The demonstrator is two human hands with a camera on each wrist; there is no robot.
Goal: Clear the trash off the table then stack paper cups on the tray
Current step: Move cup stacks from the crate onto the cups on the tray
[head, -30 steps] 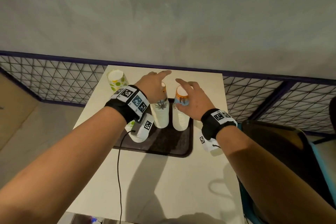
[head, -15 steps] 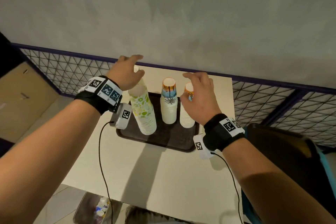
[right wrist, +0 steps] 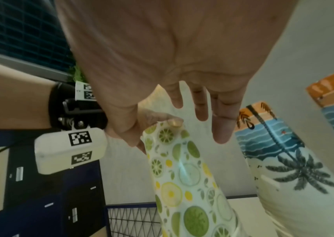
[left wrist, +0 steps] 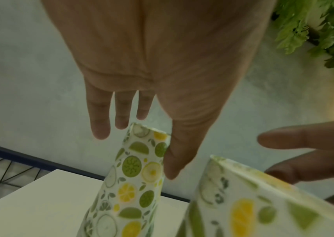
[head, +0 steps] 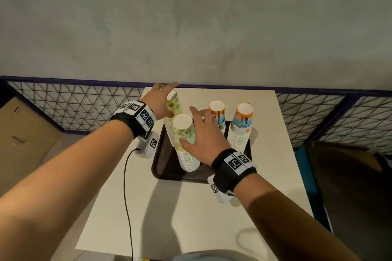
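White table (head: 186, 214), citrus cup (head: 174, 104) at slack left hand (head: 158, 103), right hand (head: 209, 140) spread.

Cup stacks (head: 187, 144) on tray (head: 161, 167); tray on table (head: 169, 218)

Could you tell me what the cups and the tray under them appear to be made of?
The citrus-print cups look like thin paper with a lightly glossy printed coat: a sheen streak shows in the right wrist view, and the stacked rims form fine white ridges. The tray looks like dark, matte moulded plastic with a raised rim, though that is uncertain.
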